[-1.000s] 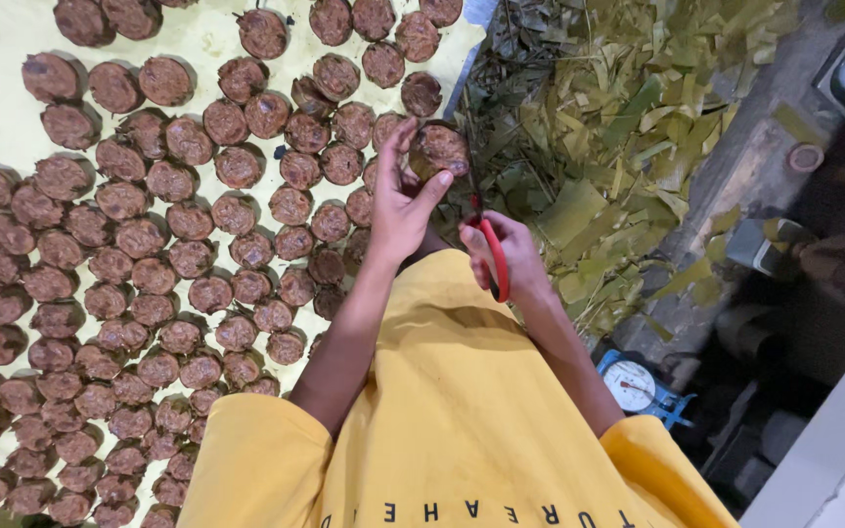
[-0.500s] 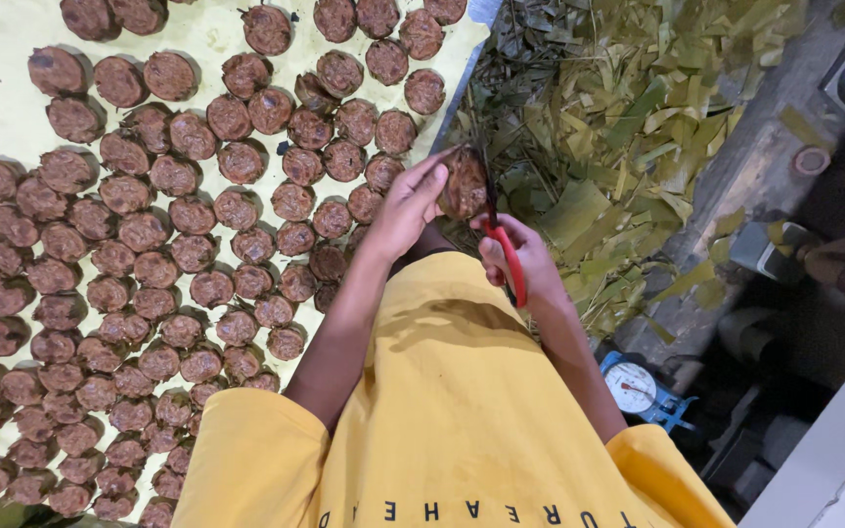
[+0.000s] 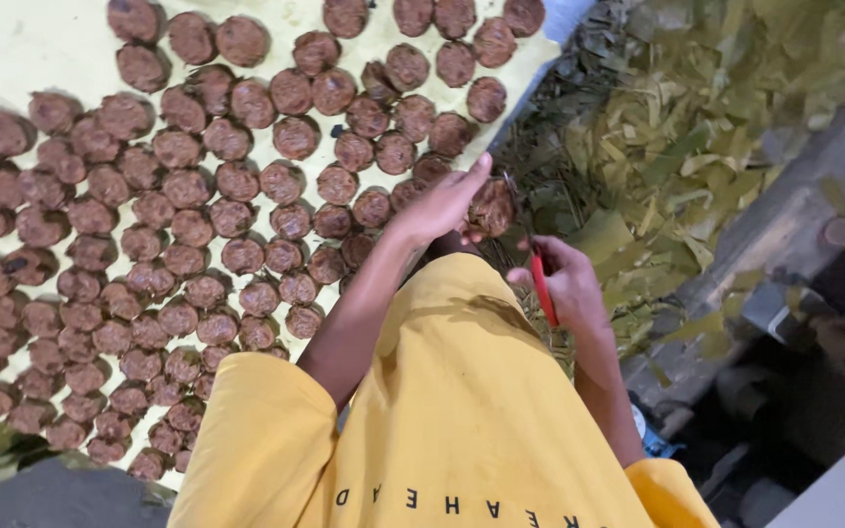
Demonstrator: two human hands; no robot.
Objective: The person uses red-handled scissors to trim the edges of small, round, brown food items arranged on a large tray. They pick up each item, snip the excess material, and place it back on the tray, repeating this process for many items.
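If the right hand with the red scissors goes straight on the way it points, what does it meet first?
Probably the brown round cake held in the left hand: the scissors in the right hand point at it, though depth is unclear.

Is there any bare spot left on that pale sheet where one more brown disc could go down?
Bare sheet shows at the top left corner, above the disc rows. Small gaps open between discs near the top edge. Elsewhere the discs sit nearly touching. Right of the sheet lies a leaf pile. The left hand holds one disc; the right hand holds red scissors.
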